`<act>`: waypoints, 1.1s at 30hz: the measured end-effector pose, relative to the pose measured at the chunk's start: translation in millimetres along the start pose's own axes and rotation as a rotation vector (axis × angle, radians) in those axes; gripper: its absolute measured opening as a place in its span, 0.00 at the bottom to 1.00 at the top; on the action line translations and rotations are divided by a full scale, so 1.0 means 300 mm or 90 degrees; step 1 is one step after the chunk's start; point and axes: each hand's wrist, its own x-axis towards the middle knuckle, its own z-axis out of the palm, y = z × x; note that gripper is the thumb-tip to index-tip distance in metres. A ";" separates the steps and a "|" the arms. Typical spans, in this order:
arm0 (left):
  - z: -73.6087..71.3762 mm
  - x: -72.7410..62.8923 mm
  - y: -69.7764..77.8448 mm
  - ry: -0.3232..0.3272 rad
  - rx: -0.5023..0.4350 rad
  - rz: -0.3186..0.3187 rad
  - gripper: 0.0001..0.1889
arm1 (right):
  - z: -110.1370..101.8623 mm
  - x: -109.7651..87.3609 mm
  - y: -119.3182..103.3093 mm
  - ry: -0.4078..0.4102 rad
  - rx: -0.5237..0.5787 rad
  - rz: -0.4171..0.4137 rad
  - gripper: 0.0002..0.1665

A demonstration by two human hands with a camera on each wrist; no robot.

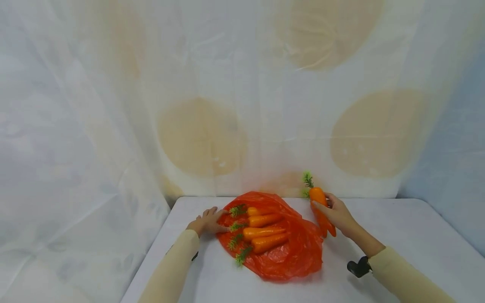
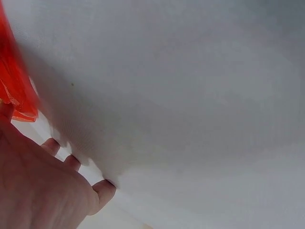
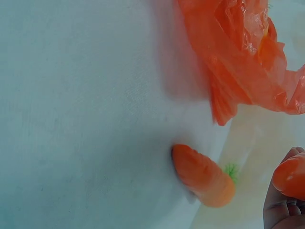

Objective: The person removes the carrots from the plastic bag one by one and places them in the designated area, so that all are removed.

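Note:
A thin red plastic bag (image 1: 280,269) lies spread on the table with several orange carrots (image 1: 265,232) on it, their green tops toward the left. My left hand (image 1: 212,221) reaches to the bag's left edge, its fingers spread; in the left wrist view the hand (image 2: 45,186) has fingertips on the table and one digit at the bag. To the right of the bag, my right hand (image 1: 337,212) grips a carrot (image 1: 317,195) with its leafy top pointing away. Beside it a second carrot (image 3: 202,176) lies on the table in the right wrist view.
The white table (image 1: 398,235) stretches out to both sides of the bag. Behind its far edge hangs a pale curtain (image 1: 280,126) with large tan spots. A black strap piece (image 1: 359,267) sits at the right sleeve's cuff.

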 end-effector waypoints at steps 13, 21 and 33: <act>0.011 -0.008 -0.010 -0.003 0.001 -0.009 0.42 | -0.022 -0.002 0.023 -0.001 -0.019 0.044 0.47; 0.000 -0.019 -0.001 -0.004 0.001 -0.012 0.40 | -0.039 0.000 0.048 -0.001 -0.003 0.068 0.50; 0.008 -0.008 0.003 -0.008 -0.005 -0.004 0.40 | -0.080 0.027 0.106 0.051 0.001 0.096 0.52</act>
